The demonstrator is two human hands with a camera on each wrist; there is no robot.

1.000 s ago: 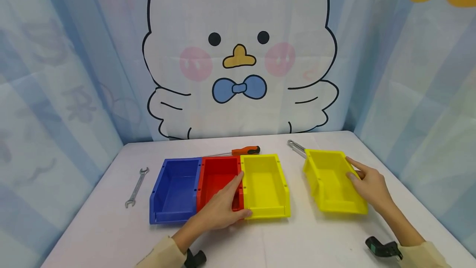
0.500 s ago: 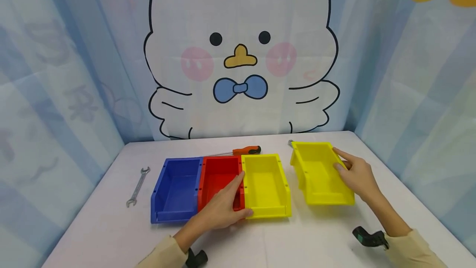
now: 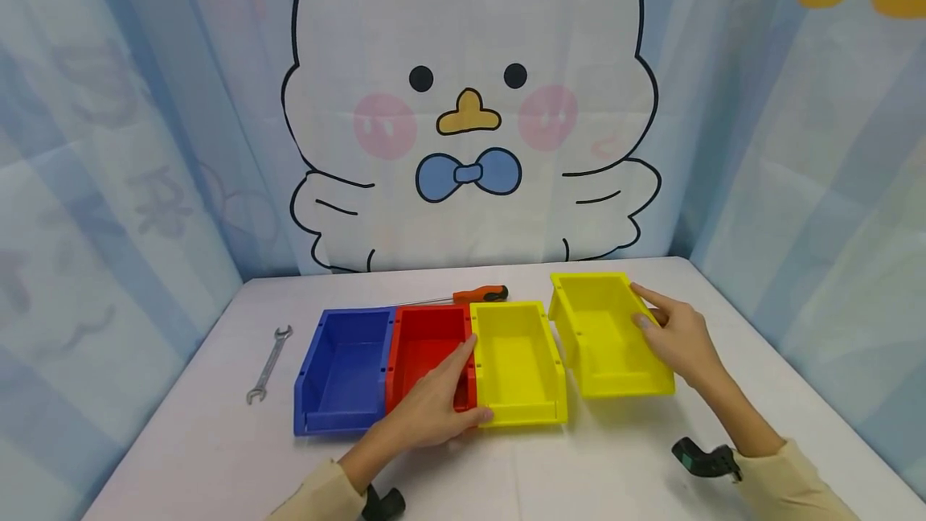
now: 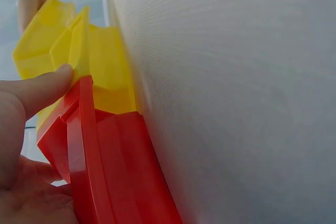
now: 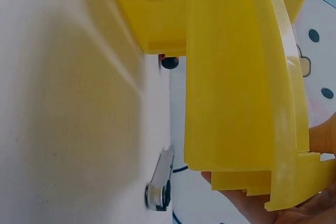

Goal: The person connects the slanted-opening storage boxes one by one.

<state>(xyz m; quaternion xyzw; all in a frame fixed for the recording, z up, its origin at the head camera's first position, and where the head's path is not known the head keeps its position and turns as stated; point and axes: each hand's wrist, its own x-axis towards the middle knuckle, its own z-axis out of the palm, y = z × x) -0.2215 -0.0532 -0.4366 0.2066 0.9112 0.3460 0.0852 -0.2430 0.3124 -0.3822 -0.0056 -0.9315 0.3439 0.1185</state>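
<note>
Blue (image 3: 340,372), red (image 3: 427,344) and yellow (image 3: 517,364) storage bins stand side by side on the white table. Over the red bin lies my left hand (image 3: 427,412). Its index finger touches the rim where red meets yellow, and its thumb presses the yellow bin's front left corner; the remaining fingers are partly hidden inside the red bin. My right hand (image 3: 676,340) grips the right wall of a second yellow bin (image 3: 611,344), thumb inside. That bin hangs slightly tilted just above the table, beside the row's right end; the right wrist view shows its underside (image 5: 228,103).
An open-ended wrench (image 3: 269,364) lies left of the blue bin. Behind the row lies a screwdriver (image 3: 481,293) with an orange and black handle. A silver metal tool (image 5: 160,182) shows beyond the held bin in the right wrist view. Printed curtains surround the table.
My right hand has carried the second yellow bin left and slightly back, closer to the row. It now covers the silver tool in the head view. My left hand has stayed put.
</note>
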